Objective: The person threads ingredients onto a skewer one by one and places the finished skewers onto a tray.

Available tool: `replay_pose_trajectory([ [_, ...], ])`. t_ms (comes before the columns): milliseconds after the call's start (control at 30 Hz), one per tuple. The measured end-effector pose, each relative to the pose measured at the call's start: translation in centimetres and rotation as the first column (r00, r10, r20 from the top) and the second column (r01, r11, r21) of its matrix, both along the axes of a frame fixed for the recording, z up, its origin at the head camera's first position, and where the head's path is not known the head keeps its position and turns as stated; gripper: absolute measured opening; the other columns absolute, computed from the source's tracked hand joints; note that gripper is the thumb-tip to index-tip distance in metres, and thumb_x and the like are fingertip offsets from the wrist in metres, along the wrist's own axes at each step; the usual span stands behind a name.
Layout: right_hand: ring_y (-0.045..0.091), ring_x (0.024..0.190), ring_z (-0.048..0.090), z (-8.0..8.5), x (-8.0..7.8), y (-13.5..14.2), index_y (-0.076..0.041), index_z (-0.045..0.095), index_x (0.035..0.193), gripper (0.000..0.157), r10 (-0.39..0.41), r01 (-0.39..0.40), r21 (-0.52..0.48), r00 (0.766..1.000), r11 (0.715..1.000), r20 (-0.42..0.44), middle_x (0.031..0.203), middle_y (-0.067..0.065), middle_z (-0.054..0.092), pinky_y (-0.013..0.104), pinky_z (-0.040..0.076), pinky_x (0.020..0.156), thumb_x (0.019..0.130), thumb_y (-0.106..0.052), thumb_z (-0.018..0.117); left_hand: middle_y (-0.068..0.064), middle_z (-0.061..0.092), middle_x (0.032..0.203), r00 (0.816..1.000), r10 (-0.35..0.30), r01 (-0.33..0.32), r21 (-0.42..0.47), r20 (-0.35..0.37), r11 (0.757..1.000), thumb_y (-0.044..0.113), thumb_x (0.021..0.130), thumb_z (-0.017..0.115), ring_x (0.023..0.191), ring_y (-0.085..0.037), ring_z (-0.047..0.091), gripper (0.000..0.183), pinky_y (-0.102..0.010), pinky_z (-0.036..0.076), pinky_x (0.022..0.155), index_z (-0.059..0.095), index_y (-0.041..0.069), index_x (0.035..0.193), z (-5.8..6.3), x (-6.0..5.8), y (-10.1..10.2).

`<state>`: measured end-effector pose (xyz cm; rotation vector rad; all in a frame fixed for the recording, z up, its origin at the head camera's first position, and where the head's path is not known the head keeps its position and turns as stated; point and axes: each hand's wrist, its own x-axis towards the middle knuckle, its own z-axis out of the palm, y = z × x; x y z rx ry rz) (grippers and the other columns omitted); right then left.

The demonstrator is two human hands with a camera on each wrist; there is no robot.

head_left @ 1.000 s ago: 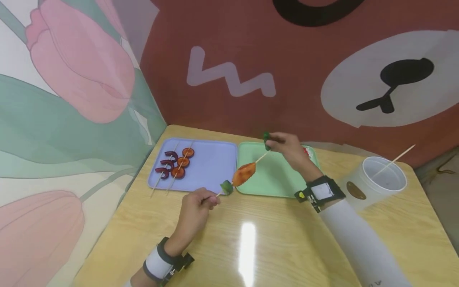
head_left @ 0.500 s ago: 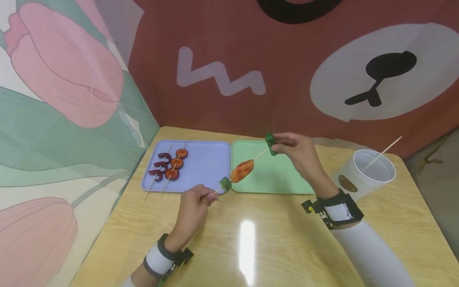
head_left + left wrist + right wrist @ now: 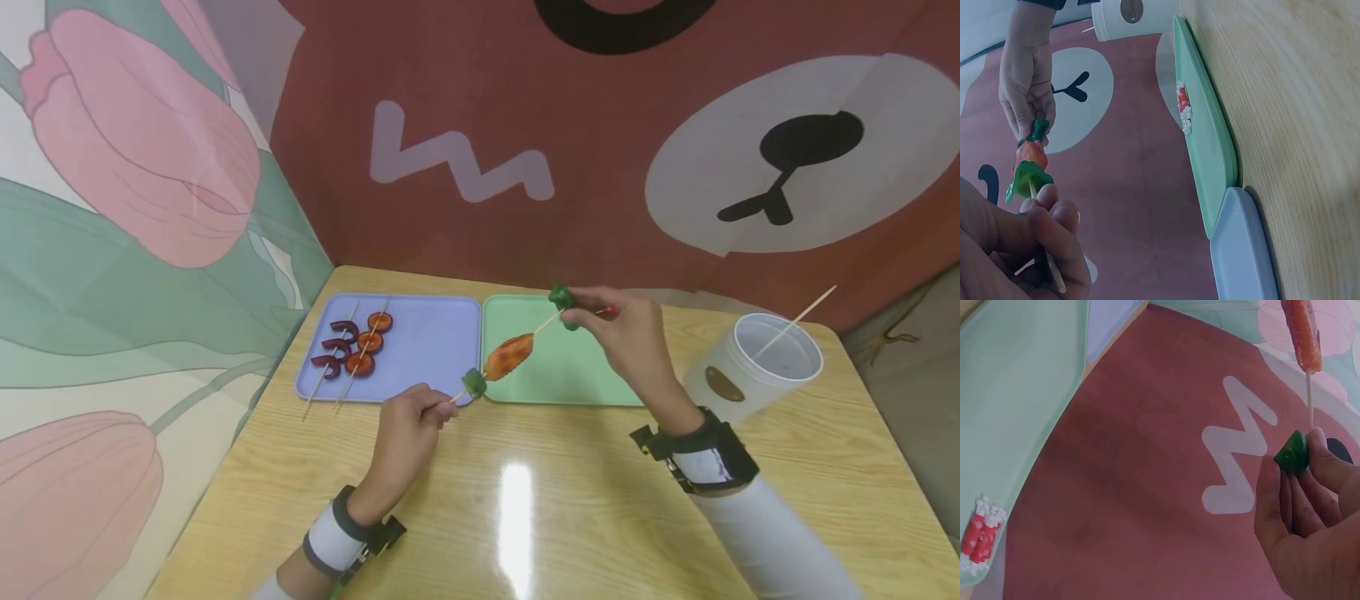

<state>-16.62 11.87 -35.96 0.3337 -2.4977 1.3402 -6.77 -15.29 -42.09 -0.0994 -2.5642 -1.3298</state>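
In the head view my left hand [image 3: 408,429] pinches the lower end of a wooden skewer [image 3: 549,321] held slanted above the table. Threaded on it are a green pepper piece [image 3: 474,383] near that hand and, farther up, an orange-brown piece shaped like a chicken wing [image 3: 509,357]. My right hand [image 3: 630,329] holds another green pepper piece [image 3: 1294,453] between thumb and fingers, right at the skewer's upper end. From the left wrist view, the first pepper piece [image 3: 1029,178] shows its hollow side, with the skewer passing through.
Beneath the skewer lies a green tray [image 3: 570,387] with small red-and-white pieces [image 3: 982,537]. Left of it, a lavender tray [image 3: 435,350] bears two loaded skewers [image 3: 360,364]. A white bucket [image 3: 750,367] holding a bare stick [image 3: 802,317] stands right. Painted walls [image 3: 480,233] border the table.
The right hand first drew slightly away from the skewer's upper end, then came back to it, and its pepper piece now overlaps the tip. The left hand keeps its hold.
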Motion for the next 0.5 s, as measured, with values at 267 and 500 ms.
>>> replay_pose_trajectory([
  [267,0.014,0.077,0.071,-0.1,0.5,-1.0,-0.010,0.075,0.108,0.038,0.015,0.006,0.090,0.972,0.996,-0.236,0.094,0.005,0.076,0.025,0.058,0.068,0.072,-0.023,0.080,0.005,0.059,0.064,1.000,0.002,-0.002,-0.022,-0.022,1.000,0.003,0.083,0.071,0.058,-0.008,0.052,0.010,-0.024,0.047,0.051,0.075,0.006,0.075,0.1,0.0,0.5],
  [500,0.027,0.081,0.068,-0.4,1.6,-3.0,-0.001,0.073,0.110,0.033,-0.051,0.180,0.212,0.864,0.960,-0.501,0.092,0.013,0.075,0.042,0.057,0.070,0.078,-0.010,0.077,0.004,0.058,0.062,1.000,0.016,-0.016,-0.004,-0.022,1.000,0.001,0.082,0.070,0.057,-0.010,0.051,0.010,-0.025,0.045,0.049,0.075,0.005,0.075,0.9,0.2,1.5],
])
